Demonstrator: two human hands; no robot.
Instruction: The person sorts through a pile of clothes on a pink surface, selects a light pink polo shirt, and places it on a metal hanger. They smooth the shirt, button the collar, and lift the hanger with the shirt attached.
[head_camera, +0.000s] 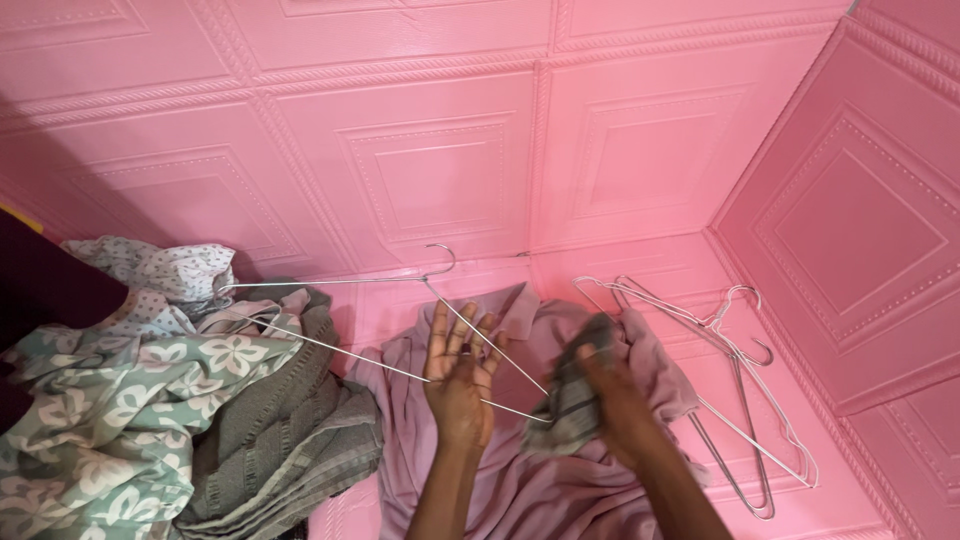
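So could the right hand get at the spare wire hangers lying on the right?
Probably yes: the spare wire hangers lie uncovered just beside the right hand, though it currently grips a grey cloth.

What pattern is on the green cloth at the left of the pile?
White flowers on pale green cloth, clearest in the head view, left of the grey knit garment.

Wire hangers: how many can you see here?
At least 3. One wire hanger is at the left hand, stretching over the clothes pile. A stack of loose hangers lies right of the mauve garment, showing two hooks; more may be overlapped there.
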